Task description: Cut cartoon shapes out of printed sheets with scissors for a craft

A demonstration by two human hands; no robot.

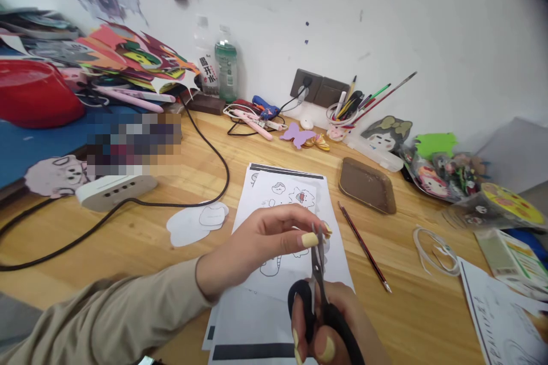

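Note:
My right hand point(338, 319) grips a pair of black-handled scissors point(317, 271), fingers through the loops. The blades point up and away, slightly parted. Just above the middle of the desk, my left hand point(274, 233) has its thumb and fingers closed together at the blade tips. Whatever lies between those fingers is hidden or too small to make out. Beneath both hands lie white paper sheets point(252, 319) printed with line-drawn cartoon figures. To their left rest white paper cut-outs point(188, 225), partly overlapping.
A pencil point(363, 247) and a brown tray point(367, 185) lie right of the sheets. At left, a black cable point(171, 204) runs past a white power strip point(117, 188). Against the wall stand bottles point(225, 65) and a pen holder point(340, 116). A coiled white cord point(435, 251) lies far right.

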